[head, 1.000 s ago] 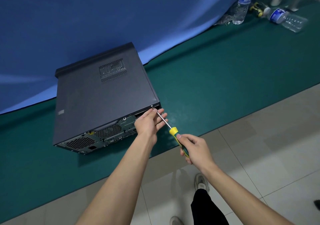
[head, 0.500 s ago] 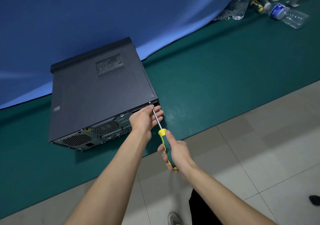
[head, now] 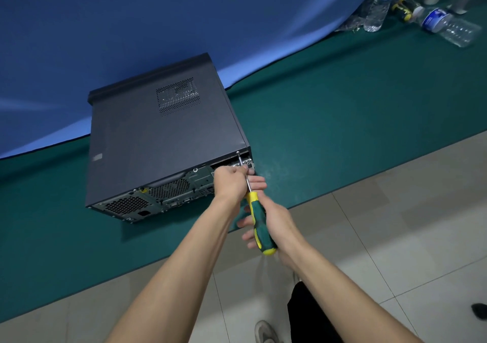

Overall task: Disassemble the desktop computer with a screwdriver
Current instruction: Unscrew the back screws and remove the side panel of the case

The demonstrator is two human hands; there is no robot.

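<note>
Pointing screwdriver point(head: 257, 216) tip up-left, into computer point(head: 163, 137) rear

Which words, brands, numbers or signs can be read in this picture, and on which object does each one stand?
None can be read with certainty.
Upright bottle: blue label with white marks, too blurred to read.
Lying bottle: blue and white label, too blurred to read.
Computer case: small grey sticker on top, nothing readable.
Rear panel: small yellow tag, nothing readable.
Screwdriver: no print visible on the handle.
</note>
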